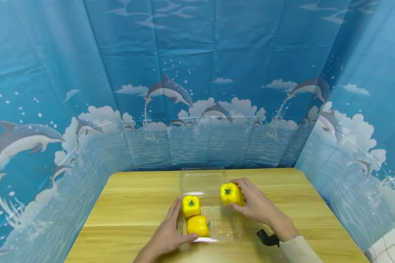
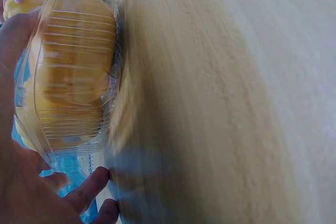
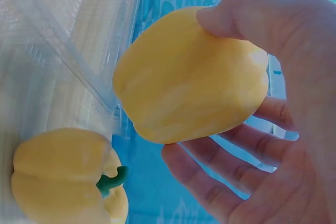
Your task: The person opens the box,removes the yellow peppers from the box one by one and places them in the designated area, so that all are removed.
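The right hand [image 1: 255, 202] has its grip clamped on a yellow pepper [image 1: 231, 194] above the clear tray [image 1: 222, 224] on the desk [image 1: 125, 208]. The left hand [image 1: 166, 233] rests open-fingered against the tray's left side, beside two peppers [image 1: 194, 216] inside.

I assess this as a staged recording booth, not a working kitchen or shop. A blue plastic sheet [image 1: 197, 73] printed with dolphins, clouds and waves encloses the work area on the far, left and right sides; fold creases run across it, so it hangs as a temporary screen. A bare light wooden table [image 1: 125, 212] fills the near middle and meets the sheet at its far edge. On it I see only a clear plastic clamshell tray [image 1: 202, 182] and three yellow bell peppers [image 1: 191, 206]. At the near right corner, past the sheet's edge, a strip of white tiled surface [image 1: 391, 244] shows an ordinary room outside.
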`<control>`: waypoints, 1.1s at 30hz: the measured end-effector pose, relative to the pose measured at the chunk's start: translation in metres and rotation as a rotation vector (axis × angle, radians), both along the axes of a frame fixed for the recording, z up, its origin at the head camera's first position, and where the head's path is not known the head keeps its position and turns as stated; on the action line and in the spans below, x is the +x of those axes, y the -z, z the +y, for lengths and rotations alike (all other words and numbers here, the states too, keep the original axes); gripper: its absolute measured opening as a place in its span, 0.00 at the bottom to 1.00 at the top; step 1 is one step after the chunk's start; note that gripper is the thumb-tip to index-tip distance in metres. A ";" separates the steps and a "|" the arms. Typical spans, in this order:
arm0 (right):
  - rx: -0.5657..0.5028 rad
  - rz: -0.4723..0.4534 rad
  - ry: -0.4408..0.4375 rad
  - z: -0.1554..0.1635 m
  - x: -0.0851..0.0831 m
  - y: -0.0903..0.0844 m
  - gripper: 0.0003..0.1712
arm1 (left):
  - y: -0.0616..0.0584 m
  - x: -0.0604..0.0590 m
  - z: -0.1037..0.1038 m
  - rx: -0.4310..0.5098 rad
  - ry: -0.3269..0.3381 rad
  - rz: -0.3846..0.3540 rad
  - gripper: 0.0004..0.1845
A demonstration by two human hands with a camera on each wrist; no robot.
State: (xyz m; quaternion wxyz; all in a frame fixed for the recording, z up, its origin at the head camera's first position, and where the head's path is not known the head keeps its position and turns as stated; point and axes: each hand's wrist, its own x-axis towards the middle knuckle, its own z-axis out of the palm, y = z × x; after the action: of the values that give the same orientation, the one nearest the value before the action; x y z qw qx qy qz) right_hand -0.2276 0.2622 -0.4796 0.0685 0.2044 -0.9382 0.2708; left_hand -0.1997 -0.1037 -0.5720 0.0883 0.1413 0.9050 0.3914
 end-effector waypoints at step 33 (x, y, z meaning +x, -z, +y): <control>-0.022 0.073 0.025 0.015 -0.001 -0.005 0.45 | 0.001 -0.001 -0.001 0.010 -0.002 0.001 0.78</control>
State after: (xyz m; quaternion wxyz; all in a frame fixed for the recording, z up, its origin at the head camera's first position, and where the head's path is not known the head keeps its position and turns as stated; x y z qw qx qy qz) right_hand -0.2289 0.2775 -0.4744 0.1081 0.2017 -0.9344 0.2728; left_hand -0.2010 -0.1044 -0.5734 0.0865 0.1409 0.9033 0.3959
